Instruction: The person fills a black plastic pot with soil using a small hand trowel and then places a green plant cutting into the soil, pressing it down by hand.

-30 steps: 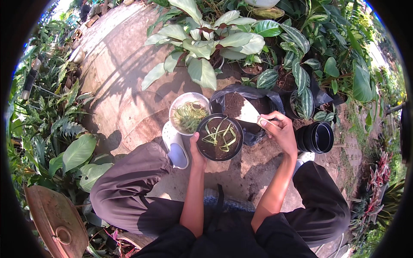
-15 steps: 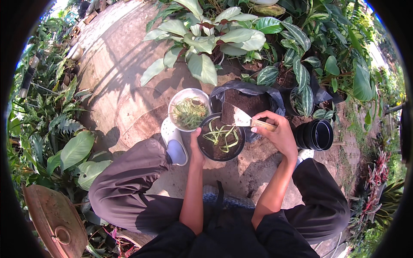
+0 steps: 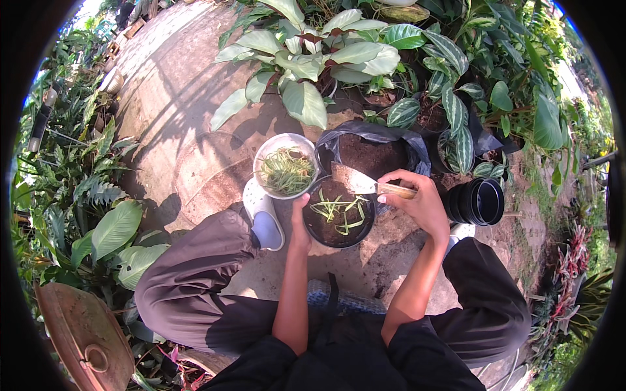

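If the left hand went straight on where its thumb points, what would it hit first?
Likely the white bowl, just beyond the left hand holding the black pot; depth there is unclear.

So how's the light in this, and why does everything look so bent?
In the head view, fisheye distortion rounds the scene into a circle with black corners and some blue fringing at the rim; hard sun leaves a pale glare on the paving at upper left, crossed by dark shadows; the trowel in the right hand reads clearly.
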Motion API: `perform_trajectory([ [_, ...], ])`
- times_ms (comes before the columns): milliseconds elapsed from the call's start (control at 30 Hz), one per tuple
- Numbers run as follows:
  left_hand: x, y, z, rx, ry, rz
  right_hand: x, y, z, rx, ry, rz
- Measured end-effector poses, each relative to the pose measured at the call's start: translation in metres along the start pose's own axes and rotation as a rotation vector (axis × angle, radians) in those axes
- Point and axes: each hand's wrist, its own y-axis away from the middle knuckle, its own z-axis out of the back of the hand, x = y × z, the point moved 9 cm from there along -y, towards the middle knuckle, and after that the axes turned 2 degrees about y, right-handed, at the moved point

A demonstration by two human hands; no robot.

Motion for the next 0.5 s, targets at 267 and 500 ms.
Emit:
perform_trajectory([
  [267,0.003,-0.002,0.0,0.016,0.026,-0.007,-0.008,0.016,0.024,0.023,0.074,-0.086],
  [500,0.003,0.001,-0.008,0.058,0.02,0.027,0.007,0.016,0.026,-0.036,0.096,-0.046],
])
